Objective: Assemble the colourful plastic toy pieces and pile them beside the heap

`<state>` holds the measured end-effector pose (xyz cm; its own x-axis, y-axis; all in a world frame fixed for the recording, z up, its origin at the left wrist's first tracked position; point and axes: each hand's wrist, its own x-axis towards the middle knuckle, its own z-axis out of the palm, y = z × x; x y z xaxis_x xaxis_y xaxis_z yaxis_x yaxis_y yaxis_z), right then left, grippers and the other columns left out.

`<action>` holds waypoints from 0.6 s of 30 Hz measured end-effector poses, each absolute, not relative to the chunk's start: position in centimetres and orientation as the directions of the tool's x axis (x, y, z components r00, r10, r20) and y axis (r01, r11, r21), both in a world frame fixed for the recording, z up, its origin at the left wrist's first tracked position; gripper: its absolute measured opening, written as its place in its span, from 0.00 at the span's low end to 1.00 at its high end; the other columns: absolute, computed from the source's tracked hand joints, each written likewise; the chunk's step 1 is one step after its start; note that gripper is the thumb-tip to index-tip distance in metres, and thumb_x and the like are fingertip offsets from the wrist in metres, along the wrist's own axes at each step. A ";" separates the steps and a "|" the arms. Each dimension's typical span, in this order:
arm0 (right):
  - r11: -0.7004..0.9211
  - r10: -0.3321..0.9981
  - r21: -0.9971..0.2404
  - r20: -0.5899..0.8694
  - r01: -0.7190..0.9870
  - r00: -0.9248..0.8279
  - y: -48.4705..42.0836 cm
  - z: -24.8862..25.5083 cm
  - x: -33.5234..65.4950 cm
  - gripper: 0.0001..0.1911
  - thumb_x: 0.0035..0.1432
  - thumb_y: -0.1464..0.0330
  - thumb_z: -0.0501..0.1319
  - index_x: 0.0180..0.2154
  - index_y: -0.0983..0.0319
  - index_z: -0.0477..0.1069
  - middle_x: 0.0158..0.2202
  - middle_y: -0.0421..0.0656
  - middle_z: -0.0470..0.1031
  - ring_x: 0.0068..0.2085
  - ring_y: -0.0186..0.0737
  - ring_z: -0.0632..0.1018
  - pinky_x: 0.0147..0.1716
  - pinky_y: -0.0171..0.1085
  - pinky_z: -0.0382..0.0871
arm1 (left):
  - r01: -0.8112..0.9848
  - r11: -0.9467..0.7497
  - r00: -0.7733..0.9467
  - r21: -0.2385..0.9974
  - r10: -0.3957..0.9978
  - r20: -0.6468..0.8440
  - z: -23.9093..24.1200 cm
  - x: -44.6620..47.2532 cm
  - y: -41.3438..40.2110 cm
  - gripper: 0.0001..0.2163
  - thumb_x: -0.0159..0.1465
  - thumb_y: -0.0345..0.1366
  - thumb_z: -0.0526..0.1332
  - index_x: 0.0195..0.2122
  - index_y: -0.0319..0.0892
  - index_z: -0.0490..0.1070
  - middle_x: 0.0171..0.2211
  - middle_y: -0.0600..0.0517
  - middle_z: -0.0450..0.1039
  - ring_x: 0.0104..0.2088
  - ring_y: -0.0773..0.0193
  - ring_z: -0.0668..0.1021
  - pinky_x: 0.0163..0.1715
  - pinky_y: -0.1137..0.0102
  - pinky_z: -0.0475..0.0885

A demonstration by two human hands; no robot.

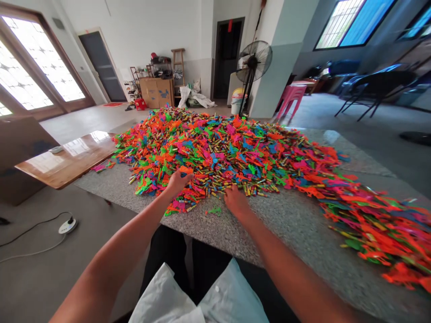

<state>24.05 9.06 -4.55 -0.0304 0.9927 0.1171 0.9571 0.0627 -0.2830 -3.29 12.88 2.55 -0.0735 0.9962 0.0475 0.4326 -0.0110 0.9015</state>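
A wide heap of small bright plastic pieces (215, 157) in orange, green, pink and blue, mixed with short shiny yellow tubes (259, 188), covers much of the grey speckled stone table (283, 224). At the heap's front left, my left hand (178, 183) pinches a small orange plastic piece (186, 170), with something blue just under it. My right hand (236, 201) rests at the near edge among the yellow tubes, fingers curled down; whatever lies under the fingertips is hidden. Between my hands, close to the front edge, lies a small green piece (213, 211).
A glossy wooden board (67, 157) adjoins the table's left side. On the floor at left sits a white power strip (68, 225) with a cable. Behind the heap stand a fan (252, 63), a cardboard box (156, 93) and pink stools (292, 96).
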 end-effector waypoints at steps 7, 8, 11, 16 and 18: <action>0.030 0.988 -0.998 0.023 -0.047 0.151 6.0 -1.2 21.0 0.12 0.59 0.57 0.60 0.39 0.57 0.66 0.31 0.39 0.75 0.25 0.38 0.73 0.25 0.37 0.69 | -0.008 0.095 0.206 0.995 0.974 -0.091 1.7 0.3 6.9 0.24 0.56 0.60 0.70 0.35 0.43 0.69 0.24 0.59 0.67 0.20 0.72 0.66 0.20 0.74 0.61; 0.033 0.993 -0.984 0.013 -0.174 0.115 5.4 -0.6 20.6 0.12 0.57 0.58 0.61 0.39 0.56 0.65 0.30 0.38 0.75 0.24 0.37 0.72 0.22 0.36 0.68 | -0.006 0.087 0.248 0.996 0.965 -0.083 1.8 0.6 6.4 0.24 0.56 0.60 0.71 0.35 0.43 0.69 0.24 0.58 0.67 0.20 0.72 0.67 0.20 0.74 0.62; 0.024 1.000 -0.941 0.018 -0.337 0.022 3.8 0.7 20.0 0.14 0.54 0.60 0.64 0.40 0.56 0.65 0.31 0.37 0.76 0.23 0.34 0.71 0.21 0.34 0.67 | 0.019 0.051 0.340 0.999 0.939 -0.054 2.4 1.1 5.3 0.24 0.57 0.59 0.70 0.33 0.41 0.71 0.23 0.58 0.68 0.21 0.72 0.68 0.21 0.74 0.64; 0.039 0.998 -0.953 0.049 -0.300 -0.026 2.6 1.0 20.2 0.16 0.56 0.58 0.65 0.43 0.58 0.71 0.31 0.37 0.75 0.22 0.33 0.69 0.20 0.33 0.66 | 0.024 0.074 0.388 0.997 0.918 -0.077 3.5 1.2 4.8 0.26 0.57 0.59 0.71 0.39 0.39 0.74 0.33 0.50 0.78 0.28 0.65 0.79 0.23 0.73 0.71; 0.061 0.997 -0.964 0.069 -0.258 -0.020 2.5 0.9 20.6 0.15 0.56 0.57 0.66 0.42 0.58 0.72 0.28 0.36 0.74 0.22 0.33 0.69 0.20 0.33 0.66 | 0.019 0.074 0.391 0.997 0.917 -0.075 3.8 1.4 4.6 0.26 0.57 0.58 0.71 0.41 0.39 0.75 0.38 0.48 0.79 0.30 0.63 0.81 0.23 0.73 0.72</action>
<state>20.57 2.48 0.91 -0.0200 0.9974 0.0685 -0.2582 0.0610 -0.9642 1.36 4.60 3.82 0.3907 0.9175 -0.0752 0.0190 0.0737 0.9971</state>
